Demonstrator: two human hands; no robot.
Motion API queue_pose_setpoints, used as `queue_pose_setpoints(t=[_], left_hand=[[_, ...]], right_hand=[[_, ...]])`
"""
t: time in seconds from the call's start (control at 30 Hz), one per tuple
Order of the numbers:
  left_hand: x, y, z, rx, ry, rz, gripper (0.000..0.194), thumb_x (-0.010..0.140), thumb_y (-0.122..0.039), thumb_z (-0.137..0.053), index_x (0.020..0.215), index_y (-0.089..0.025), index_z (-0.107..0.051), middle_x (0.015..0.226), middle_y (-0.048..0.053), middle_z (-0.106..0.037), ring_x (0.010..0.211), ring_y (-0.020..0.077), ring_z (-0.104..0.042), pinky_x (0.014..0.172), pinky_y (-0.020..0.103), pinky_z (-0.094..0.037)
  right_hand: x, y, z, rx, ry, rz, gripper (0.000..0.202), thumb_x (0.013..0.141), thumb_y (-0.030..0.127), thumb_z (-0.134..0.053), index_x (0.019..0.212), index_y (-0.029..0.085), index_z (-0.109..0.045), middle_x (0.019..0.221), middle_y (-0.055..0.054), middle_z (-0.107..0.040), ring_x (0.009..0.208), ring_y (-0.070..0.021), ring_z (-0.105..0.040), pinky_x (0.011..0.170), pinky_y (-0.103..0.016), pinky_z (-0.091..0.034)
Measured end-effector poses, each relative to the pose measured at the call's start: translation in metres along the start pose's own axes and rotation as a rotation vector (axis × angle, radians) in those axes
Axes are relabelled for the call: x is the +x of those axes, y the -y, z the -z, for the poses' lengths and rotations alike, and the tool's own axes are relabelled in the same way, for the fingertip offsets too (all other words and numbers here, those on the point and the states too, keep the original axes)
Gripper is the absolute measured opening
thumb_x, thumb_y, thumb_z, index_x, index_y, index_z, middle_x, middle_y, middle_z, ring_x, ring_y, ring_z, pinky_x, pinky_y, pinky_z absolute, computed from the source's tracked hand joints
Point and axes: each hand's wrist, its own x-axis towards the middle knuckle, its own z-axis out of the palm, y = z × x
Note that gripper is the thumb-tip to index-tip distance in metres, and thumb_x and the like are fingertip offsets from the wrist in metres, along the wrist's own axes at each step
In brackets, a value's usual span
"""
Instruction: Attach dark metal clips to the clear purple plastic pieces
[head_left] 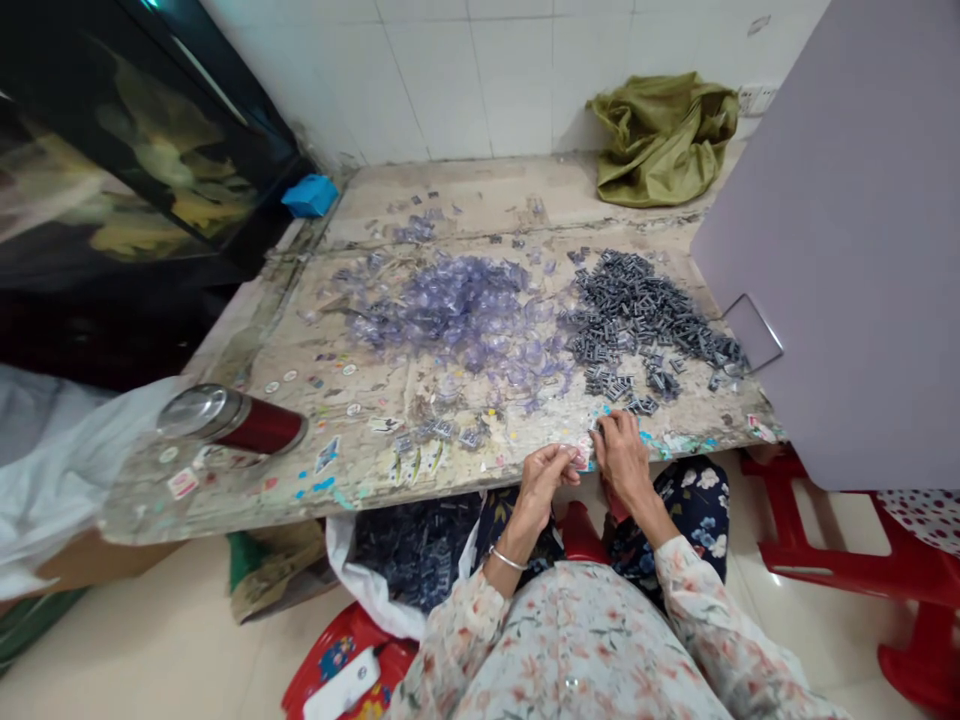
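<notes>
At the table's front edge, my left hand point(546, 482) has its fingers pinched together around something too small to make out. Just to its right, my right hand point(624, 458) curls its fingers down at the edge, close to the dark pieces; whatever it holds is hidden. Beyond my hands lies a heap of small dark grey plastic pieces point(637, 305). Left of that heap spreads a pile of clear, purplish plastic pieces point(465, 305). A few assembled-looking clear and grey pieces point(471, 437) rest near the front edge, left of my left hand.
A red thermos point(262, 425) lies at the table's left. Behind are a blue box point(310, 196) and an olive cloth point(664, 140). A pale panel point(840, 250) borders the right side. Below the table sit a white sack of dark pieces point(345, 560) and red stools point(847, 570).
</notes>
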Motion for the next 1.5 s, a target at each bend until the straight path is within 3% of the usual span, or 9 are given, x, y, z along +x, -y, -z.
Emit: queue_pose_setpoints(t=[0.23, 0.4, 0.6, 0.8, 0.97, 1.13, 1.27, 1.5], left_hand=[[-0.002, -0.001, 0.007, -0.101, -0.005, 0.014, 0.036, 0.063, -0.041, -0.085, 0.080, -0.011, -0.073, 0.079, 0.006, -0.072, 0.059, 0.0096, -0.062, 0.065, 0.023, -0.054], [-0.002, -0.002, 0.006, -0.171, -0.005, 0.041, 0.039, 0.062, -0.042, -0.086, 0.082, -0.010, -0.073, 0.080, 0.007, -0.073, 0.060, 0.0103, -0.064, 0.067, 0.025, -0.056], [-0.004, -0.003, 0.005, -0.245, -0.007, 0.056, 0.036, 0.063, -0.037, -0.086, 0.083, -0.009, -0.073, 0.077, 0.007, -0.073, 0.060, 0.0110, -0.065, 0.067, 0.025, -0.056], [-0.009, -0.011, 0.006, -0.293, -0.005, 0.062, 0.035, 0.063, -0.037, -0.086, 0.079, -0.009, -0.072, 0.071, 0.006, -0.071, 0.060, 0.0120, -0.065, 0.066, 0.026, -0.055], [-0.017, -0.018, 0.001, -0.206, -0.039, 0.008, 0.037, 0.065, -0.042, -0.083, 0.079, -0.010, -0.072, 0.074, 0.007, -0.072, 0.057, 0.0103, -0.062, 0.063, 0.024, -0.052], [-0.025, -0.016, -0.009, -0.065, -0.073, -0.089, 0.035, 0.070, -0.047, -0.078, 0.069, -0.014, -0.069, 0.066, 0.002, -0.066, 0.058, 0.0105, -0.057, 0.059, 0.021, -0.046], [-0.031, -0.015, -0.013, 0.000, -0.062, -0.158, 0.037, 0.074, -0.049, -0.074, 0.063, -0.015, -0.064, 0.063, 0.000, -0.059, 0.061, 0.0112, -0.052, 0.058, 0.020, -0.044], [-0.036, -0.025, -0.015, 0.076, -0.005, -0.193, 0.036, 0.077, -0.049, -0.072, 0.067, -0.014, -0.065, 0.063, -0.001, -0.056, 0.059, 0.0105, -0.048, 0.059, 0.021, -0.044]], right_hand=[[-0.003, -0.004, 0.003, 0.065, 0.010, -0.009, 0.010, 0.093, 0.020, -0.045, 0.092, 0.020, -0.055, 0.083, -0.006, -0.059, 0.081, -0.0208, -0.053, 0.072, -0.030, -0.040], [0.001, -0.011, 0.014, -0.103, 0.087, 0.006, 0.010, 0.088, 0.017, -0.049, 0.091, 0.019, -0.058, 0.084, -0.008, -0.061, 0.084, -0.0229, -0.053, 0.071, -0.031, -0.038], [-0.001, -0.014, 0.005, 0.040, 0.216, 0.124, 0.025, 0.091, 0.010, -0.041, 0.099, 0.018, -0.062, 0.091, -0.009, -0.061, 0.090, -0.0226, -0.055, 0.078, -0.032, -0.044], [-0.005, -0.003, 0.018, 0.161, 0.060, 0.167, 0.021, 0.097, 0.023, -0.043, 0.104, 0.019, -0.063, 0.101, -0.011, -0.062, 0.099, -0.0248, -0.057, 0.085, -0.039, -0.049], [-0.025, 0.022, 0.043, 0.283, 0.041, 0.273, 0.025, 0.099, 0.020, -0.041, 0.119, 0.020, -0.056, 0.101, -0.009, -0.067, 0.092, -0.0203, -0.066, 0.082, -0.034, -0.053], [-0.042, 0.045, 0.054, 0.221, 0.009, 0.397, 0.028, 0.097, 0.014, -0.046, 0.123, 0.019, -0.056, 0.097, -0.010, -0.069, 0.090, -0.0208, -0.067, 0.081, -0.034, -0.056], [-0.043, 0.048, 0.055, 0.217, -0.067, 0.392, 0.034, 0.097, 0.014, -0.046, 0.128, 0.020, -0.056, 0.097, -0.011, -0.070, 0.090, -0.0206, -0.068, 0.080, -0.033, -0.057], [-0.047, 0.042, 0.058, 0.248, -0.072, 0.380, 0.040, 0.096, 0.014, -0.047, 0.134, 0.023, -0.055, 0.102, -0.012, -0.070, 0.094, -0.0210, -0.068, 0.081, -0.033, -0.058]])
